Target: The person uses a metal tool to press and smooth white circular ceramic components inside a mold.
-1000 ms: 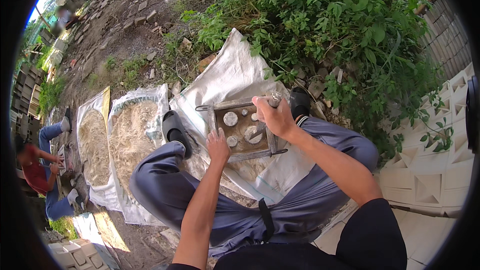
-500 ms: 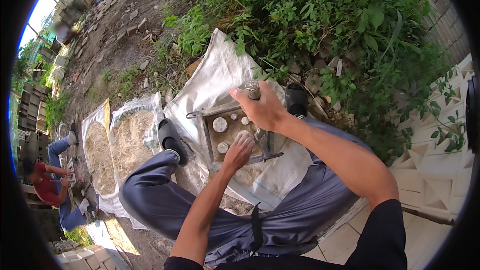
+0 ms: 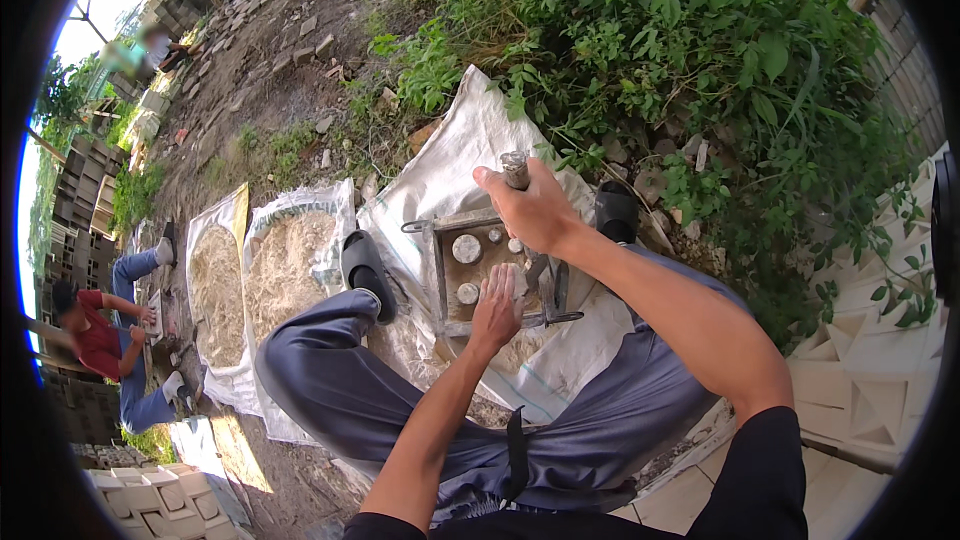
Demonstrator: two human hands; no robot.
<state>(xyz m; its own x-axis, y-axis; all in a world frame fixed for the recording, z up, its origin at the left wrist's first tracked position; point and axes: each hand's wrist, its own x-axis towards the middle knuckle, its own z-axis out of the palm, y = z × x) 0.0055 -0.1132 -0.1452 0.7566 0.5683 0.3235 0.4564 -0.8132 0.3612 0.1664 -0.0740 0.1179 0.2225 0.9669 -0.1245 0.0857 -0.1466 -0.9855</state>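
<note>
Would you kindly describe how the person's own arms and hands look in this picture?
The left hand and the right hand are both bare, without gloves. The left forearm and right forearm are uncovered, with no watch, bracelet or cable visible. Higher up, a plain black left sleeve and right sleeve show, with no markings visible.

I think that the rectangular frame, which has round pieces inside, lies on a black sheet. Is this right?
Not quite: the sheet is white, not black, as the head view shows. The rectangular frame with round pieces inside does lie on it.
</note>
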